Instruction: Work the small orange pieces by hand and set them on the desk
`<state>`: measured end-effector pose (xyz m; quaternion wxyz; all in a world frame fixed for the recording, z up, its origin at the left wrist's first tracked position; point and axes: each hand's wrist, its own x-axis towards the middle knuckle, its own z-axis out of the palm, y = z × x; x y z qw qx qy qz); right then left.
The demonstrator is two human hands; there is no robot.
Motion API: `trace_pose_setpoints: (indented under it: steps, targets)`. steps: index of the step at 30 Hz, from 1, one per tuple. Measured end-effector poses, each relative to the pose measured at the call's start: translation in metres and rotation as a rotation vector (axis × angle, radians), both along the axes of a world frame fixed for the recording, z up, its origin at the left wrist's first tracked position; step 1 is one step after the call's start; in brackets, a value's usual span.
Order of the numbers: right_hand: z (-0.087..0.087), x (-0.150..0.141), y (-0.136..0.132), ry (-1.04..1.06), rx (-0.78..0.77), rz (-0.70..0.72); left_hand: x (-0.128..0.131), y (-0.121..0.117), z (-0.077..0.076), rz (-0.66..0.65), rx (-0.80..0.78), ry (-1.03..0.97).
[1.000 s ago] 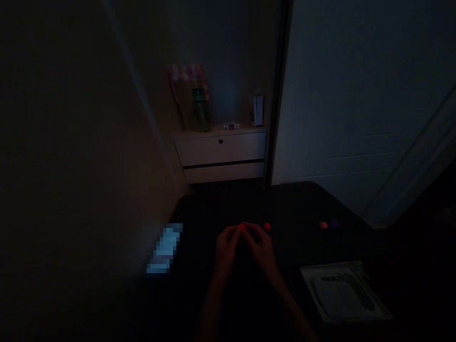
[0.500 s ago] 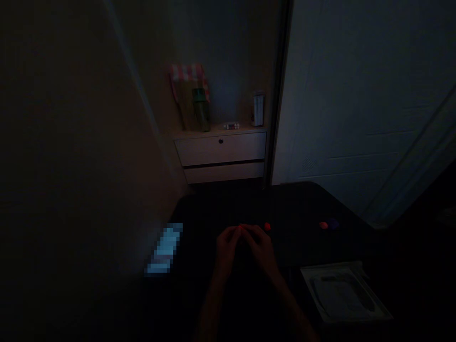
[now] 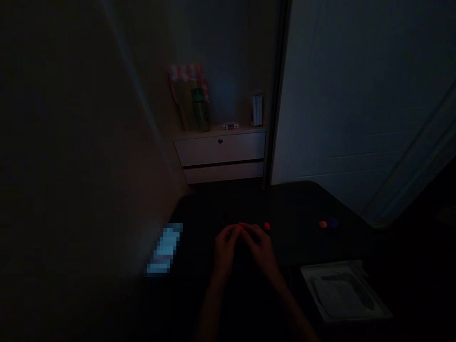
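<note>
The scene is very dim. My left hand point(image 3: 225, 243) and my right hand point(image 3: 259, 240) meet fingertip to fingertip over the dark table point(image 3: 213, 209). Pinched between both sets of fingers is a small red lump point(image 3: 241, 227), mostly covered by them; it looks like modelling clay. Just beyond my right hand, a second red lump point(image 3: 267, 226) lies on the table. Farther right, an orange-pink lump point(image 3: 322, 224) rests against a dark purple lump point(image 3: 333, 223).
A glowing, pixelated rectangle point(image 3: 164, 249) is at the table's left side. At the front right lies a pale flat packet or tray point(image 3: 338, 294). Behind the table, a cabinet with drawers point(image 3: 221, 152) carries a green-capped bottle point(image 3: 200, 109), a checked bag point(image 3: 185, 73) and a beaded item point(image 3: 231, 126).
The red lump between my fingers shows less than a second ago, as the fingertips have closed further over it. Both hands stay in nearly the same place. The lumps on the table have not moved.
</note>
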<state>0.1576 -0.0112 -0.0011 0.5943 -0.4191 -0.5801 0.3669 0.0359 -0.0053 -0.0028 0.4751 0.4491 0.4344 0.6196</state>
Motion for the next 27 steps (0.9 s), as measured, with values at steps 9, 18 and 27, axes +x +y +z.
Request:
trace_pose_setpoints:
  steps: [9, 18, 27]
  targets:
    - [-0.0068, -0.0022, 0.002, 0.052, -0.039, -0.022, 0.0007, 0.0008, -0.0046, -0.017, -0.01, -0.092]
    - [-0.0001, -0.0005, 0.0, 0.105, -0.064, 0.006, -0.001, 0.0008, -0.0059, -0.044, 0.036, -0.042]
    - [-0.0012, 0.0001, -0.0001, 0.059, -0.019, -0.006, -0.0003, 0.0006, -0.0086, -0.026, 0.023, -0.034]
